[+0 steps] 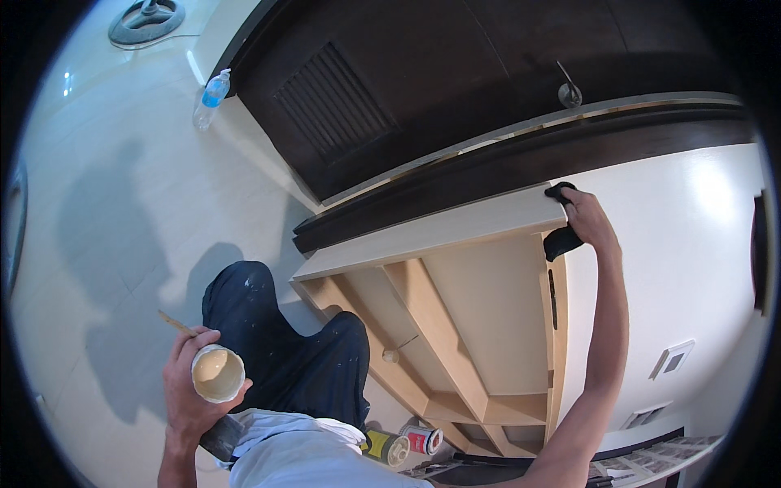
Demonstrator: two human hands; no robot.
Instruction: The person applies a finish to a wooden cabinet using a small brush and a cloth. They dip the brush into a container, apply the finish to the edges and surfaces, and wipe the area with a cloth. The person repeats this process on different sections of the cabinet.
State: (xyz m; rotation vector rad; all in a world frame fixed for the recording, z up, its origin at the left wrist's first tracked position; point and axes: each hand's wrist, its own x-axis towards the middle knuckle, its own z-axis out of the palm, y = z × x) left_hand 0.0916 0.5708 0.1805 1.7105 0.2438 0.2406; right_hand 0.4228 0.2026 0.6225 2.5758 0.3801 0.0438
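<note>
My left hand (182, 385) is closed round a small cup (219, 394) of cream-coloured paint, held upright over the floor beside my knees. A thin wooden stick or brush handle (174, 322) pokes out past the fingers of that hand. At the far right corner of a pale wooden shelf cabinet (435, 232), my right hand (589, 216) grips a black cloth (563, 241). The cloth lies against the corner of the board, part of it hanging down beside the cabinet's side. Inside the cabinet, dividers (435, 325) split the space into compartments.
A dark door (455, 73) with a louvred panel and lever handle (570, 94) stands beyond the cabinet. A plastic bottle (211, 99) is on the floor at far left. Two paint cans (424, 439) stand near my body. White wall (675, 244) runs along the right.
</note>
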